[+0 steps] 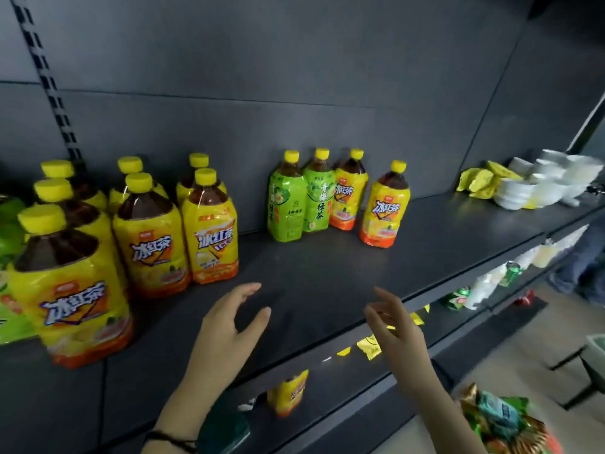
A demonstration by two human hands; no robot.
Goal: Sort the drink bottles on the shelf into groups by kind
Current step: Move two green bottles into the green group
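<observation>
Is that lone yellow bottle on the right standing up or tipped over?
Upright. The lone yellow bottle stands on its base on the shelf, cap on top, apart from the others.

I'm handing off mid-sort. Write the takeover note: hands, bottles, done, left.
Left hand and right hand: both open, empty, over the shelf front.
Yellow bottles grouped at left. Mixed cluster at mid-shelf: two green bottles beside two stray yellows.
Done: most yellows grouped.
Left: move the stray yellows to the left group; the greens probably join the green labels at the far left edge.
</observation>
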